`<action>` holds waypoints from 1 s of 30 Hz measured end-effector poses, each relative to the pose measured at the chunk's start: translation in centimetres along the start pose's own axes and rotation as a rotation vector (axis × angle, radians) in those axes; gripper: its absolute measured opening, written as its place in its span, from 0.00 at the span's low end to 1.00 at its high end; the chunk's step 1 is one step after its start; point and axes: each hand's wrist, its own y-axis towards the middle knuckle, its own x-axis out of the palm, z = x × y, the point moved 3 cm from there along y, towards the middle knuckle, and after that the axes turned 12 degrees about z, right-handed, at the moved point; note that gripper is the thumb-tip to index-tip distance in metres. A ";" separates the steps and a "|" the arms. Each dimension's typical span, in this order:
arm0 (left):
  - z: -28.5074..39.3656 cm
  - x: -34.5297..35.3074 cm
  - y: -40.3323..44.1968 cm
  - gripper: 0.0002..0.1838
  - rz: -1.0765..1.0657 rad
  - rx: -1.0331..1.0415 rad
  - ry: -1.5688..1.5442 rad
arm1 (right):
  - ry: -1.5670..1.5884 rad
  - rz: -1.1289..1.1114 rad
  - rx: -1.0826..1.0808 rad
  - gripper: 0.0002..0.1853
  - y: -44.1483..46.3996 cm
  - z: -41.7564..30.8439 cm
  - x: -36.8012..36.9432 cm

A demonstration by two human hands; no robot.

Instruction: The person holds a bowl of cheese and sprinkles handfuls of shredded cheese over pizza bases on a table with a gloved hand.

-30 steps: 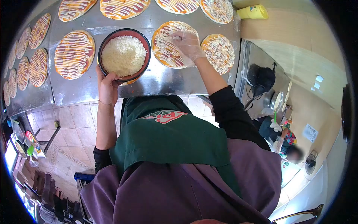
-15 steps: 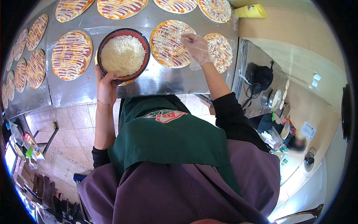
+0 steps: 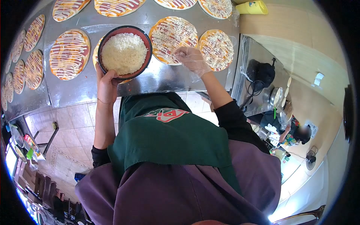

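My left hand (image 3: 107, 84) grips the near-left rim of a dark bowl (image 3: 147, 56) with a reddish inside, thumb over the edge. Crumbly white grated cheese (image 3: 123, 54) fills much of it. The bowl hides most of a pizza base beneath it. My right hand (image 3: 192, 60), in a clear plastic glove, hovers at the lower right edge of a sauced pizza (image 3: 170, 37) partly strewn with cheese. Its fingers are curled together; whatever is in them is hidden. Just right of that hand lies a smaller pizza (image 3: 217, 48) covered in cheese.
Several pizzas striped with white sauce, such as one pizza (image 3: 70, 54) left of the bowl, lie on the metal table (image 3: 112, 92). A yellow cup (image 3: 253, 7) lies on its side at the far right. Another person (image 3: 292, 135) is at the counter on the right.
My right hand has moved left and slightly down, from the pizza's right side to its lower edge. The bowl stays in my left hand. The other person has shifted into fuller view.
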 end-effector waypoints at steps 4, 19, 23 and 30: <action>0.0 0.2 -0.3 0.37 0.010 -0.010 0.013 | -0.042 0.027 -0.049 0.12 -0.8 1.0 -0.1; -0.6 0.6 -0.2 0.41 -0.028 -0.028 0.002 | 0.048 0.181 0.072 0.13 -2.0 2.3 -0.1; -0.3 0.8 -0.4 0.42 -0.013 -0.009 0.006 | 0.010 0.307 0.194 0.11 -1.6 4.1 -0.2; -0.6 0.9 -0.1 0.41 -0.004 -0.007 -0.026 | 0.068 0.341 0.283 0.10 -1.7 4.3 -1.1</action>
